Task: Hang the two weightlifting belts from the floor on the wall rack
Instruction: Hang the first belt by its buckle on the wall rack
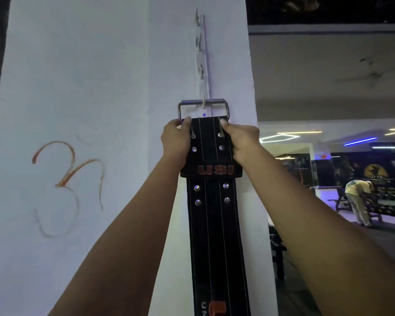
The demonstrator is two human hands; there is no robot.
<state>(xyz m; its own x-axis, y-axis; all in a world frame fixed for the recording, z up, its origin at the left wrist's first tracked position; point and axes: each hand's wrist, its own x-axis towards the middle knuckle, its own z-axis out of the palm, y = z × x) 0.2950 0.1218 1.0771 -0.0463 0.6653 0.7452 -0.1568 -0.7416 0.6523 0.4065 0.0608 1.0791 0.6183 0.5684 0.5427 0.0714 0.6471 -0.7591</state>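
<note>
A black weightlifting belt (214,224) with white stitching, metal rivets and red "USI" lettering hangs straight down the white pillar. Its steel buckle (203,102) rests over the lowest hook of a white wall rack (202,62), a vertical strip with several hooks. My left hand (176,139) grips the belt's top left edge just under the buckle. My right hand (241,140) grips the top right edge. Only one belt shows; the belt's lower end runs out of the frame.
The white pillar (89,87) carries a faded orange symbol at the left. To the right the gym floor opens, with a person (358,201) bent over near benches and ceiling lights beyond. A dark bench (277,247) stands just right of the pillar.
</note>
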